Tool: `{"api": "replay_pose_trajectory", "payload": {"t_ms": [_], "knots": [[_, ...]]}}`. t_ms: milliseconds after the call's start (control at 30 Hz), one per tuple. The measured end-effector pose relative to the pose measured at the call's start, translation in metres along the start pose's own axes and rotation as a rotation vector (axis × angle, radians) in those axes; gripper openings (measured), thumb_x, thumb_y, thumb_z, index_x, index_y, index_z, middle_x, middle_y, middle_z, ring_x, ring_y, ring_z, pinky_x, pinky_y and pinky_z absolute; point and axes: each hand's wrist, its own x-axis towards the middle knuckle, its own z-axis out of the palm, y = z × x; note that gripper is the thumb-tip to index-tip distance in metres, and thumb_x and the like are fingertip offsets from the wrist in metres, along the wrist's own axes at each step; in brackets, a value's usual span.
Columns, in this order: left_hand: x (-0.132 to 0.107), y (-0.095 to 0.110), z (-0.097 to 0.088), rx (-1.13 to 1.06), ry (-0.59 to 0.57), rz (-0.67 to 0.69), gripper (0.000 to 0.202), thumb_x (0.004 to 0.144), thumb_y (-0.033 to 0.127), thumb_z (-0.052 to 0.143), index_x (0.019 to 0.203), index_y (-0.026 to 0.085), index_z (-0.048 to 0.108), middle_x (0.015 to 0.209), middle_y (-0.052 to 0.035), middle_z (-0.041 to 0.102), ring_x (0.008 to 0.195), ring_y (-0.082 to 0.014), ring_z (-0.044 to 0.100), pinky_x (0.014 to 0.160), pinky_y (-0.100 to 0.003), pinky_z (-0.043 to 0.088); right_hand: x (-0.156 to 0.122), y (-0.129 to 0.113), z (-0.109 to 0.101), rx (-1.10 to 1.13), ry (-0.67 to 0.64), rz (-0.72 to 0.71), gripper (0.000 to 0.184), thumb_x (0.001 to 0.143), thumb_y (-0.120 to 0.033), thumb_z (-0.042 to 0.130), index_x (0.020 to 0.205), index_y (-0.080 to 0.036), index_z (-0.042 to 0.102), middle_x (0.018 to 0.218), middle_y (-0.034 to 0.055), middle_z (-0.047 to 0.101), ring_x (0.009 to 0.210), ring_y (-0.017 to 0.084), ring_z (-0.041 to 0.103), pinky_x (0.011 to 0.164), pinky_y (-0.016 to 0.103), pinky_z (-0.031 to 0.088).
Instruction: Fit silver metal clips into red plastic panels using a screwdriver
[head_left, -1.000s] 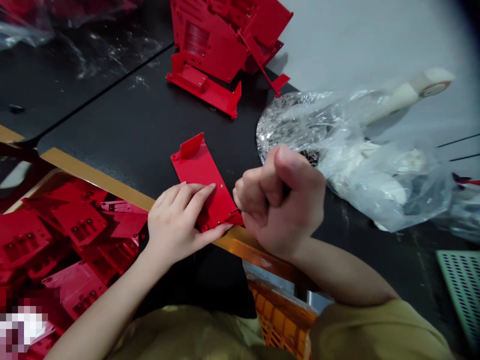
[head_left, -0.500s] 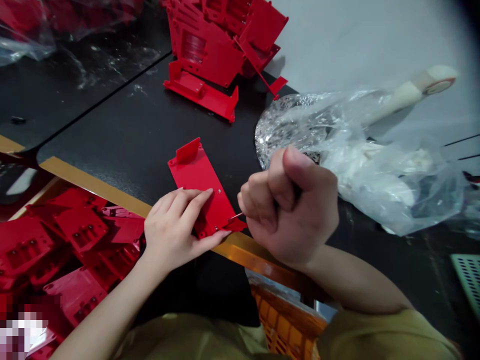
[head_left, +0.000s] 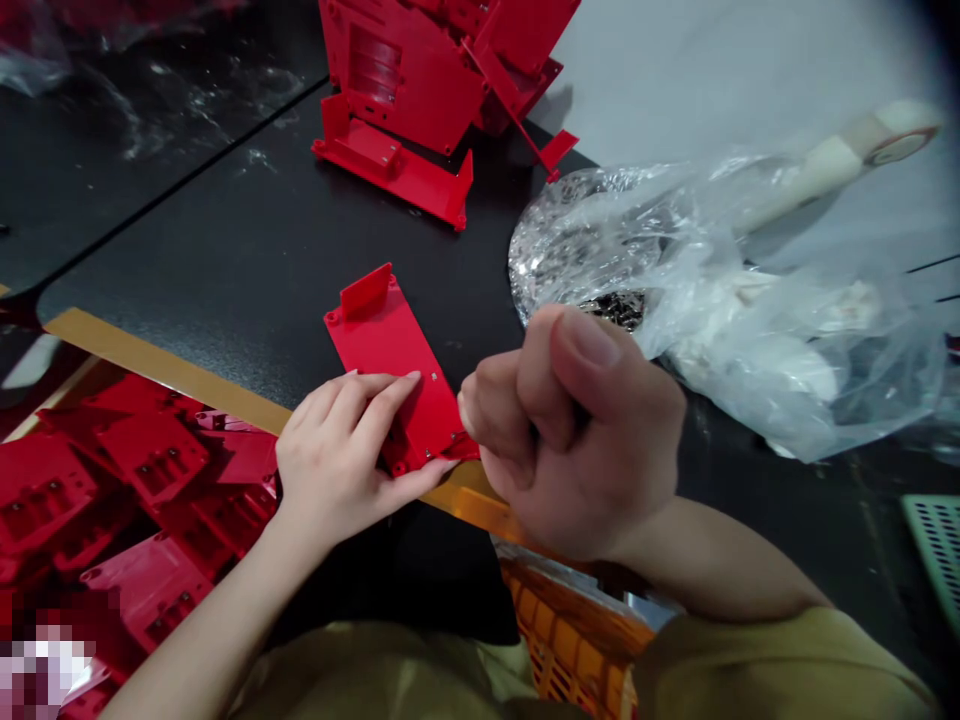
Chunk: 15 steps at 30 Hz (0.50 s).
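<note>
A flat red plastic panel with an upright tab at its far end lies slantwise at the table's front edge. My left hand grips its near end, fingers flat on top and thumb along the edge. Small metal screws show at the near end by the thumb. My right hand is a fist raised just right of the panel, closed round a screwdriver. The handle is hidden in the fist, and the thin shaft barely shows now.
More red panels are piled at the back. Several red parts fill a drawer-like space at lower left. A clear plastic bag and a round heap of small metal pieces lie right. An orange basket stands below the table edge.
The view has shifted a little. My right fist has moved slightly left against the panel's near end, covering the thin shaft seen before. The left hand keeps its hold.
</note>
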Motion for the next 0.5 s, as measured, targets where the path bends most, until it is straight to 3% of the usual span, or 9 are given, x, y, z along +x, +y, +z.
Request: {"api": "replay_pose_trajectory", "payload": {"t_ms": [100, 333, 400, 500], "knots": [[0.001, 0.0, -0.001, 0.003, 0.0, -0.007, 0.059, 0.077, 0.06, 0.067, 0.119, 0.018, 0.058, 0.1, -0.0085, 0.067, 0.089, -0.0242, 0.062, 0.081, -0.034, 0.048, -0.003, 0.0, 0.001, -0.01, 0.014, -0.015, 0.054, 0.089, -0.032, 0.059, 0.047, -0.019, 0.028, 0.039, -0.0076, 0.027, 0.034, 0.005, 0.02, 0.037, 0.025, 0.017], [0.003, 0.0, -0.003, 0.011, -0.003, -0.012, 0.056, 0.079, 0.061, 0.065, 0.114, 0.018, 0.06, 0.097, -0.0081, 0.067, 0.083, -0.0229, 0.062, 0.075, -0.033, 0.047, -0.005, 0.018, 0.0, 0.001, -0.055, -0.095, 0.048, 0.089, -0.029, 0.057, 0.048, -0.02, 0.034, 0.038, -0.0066, 0.032, 0.034, 0.006, 0.022, 0.038, 0.026, 0.018], [0.002, 0.0, -0.004, -0.005, -0.002, -0.014, 0.059, 0.078, 0.062, 0.066, 0.115, 0.017, 0.06, 0.099, -0.0087, 0.067, 0.085, -0.0233, 0.062, 0.077, -0.033, 0.047, 0.004, 0.016, -0.005, 0.043, -0.059, -0.127, 0.051, 0.091, -0.038, 0.055, 0.049, -0.021, 0.031, 0.037, -0.0078, 0.027, 0.032, 0.006, 0.018, 0.036, 0.024, 0.016], [-0.001, -0.001, -0.008, -0.078, -0.014, -0.03, 0.068, 0.076, 0.063, 0.068, 0.123, 0.016, 0.054, 0.105, -0.0105, 0.066, 0.097, -0.0266, 0.062, 0.087, -0.037, 0.048, 0.008, -0.008, -0.022, -0.025, -0.078, -0.139, 0.054, 0.092, -0.057, 0.044, 0.054, -0.022, 0.03, 0.035, -0.0091, 0.024, 0.029, 0.007, 0.015, 0.032, 0.022, 0.015]]}}
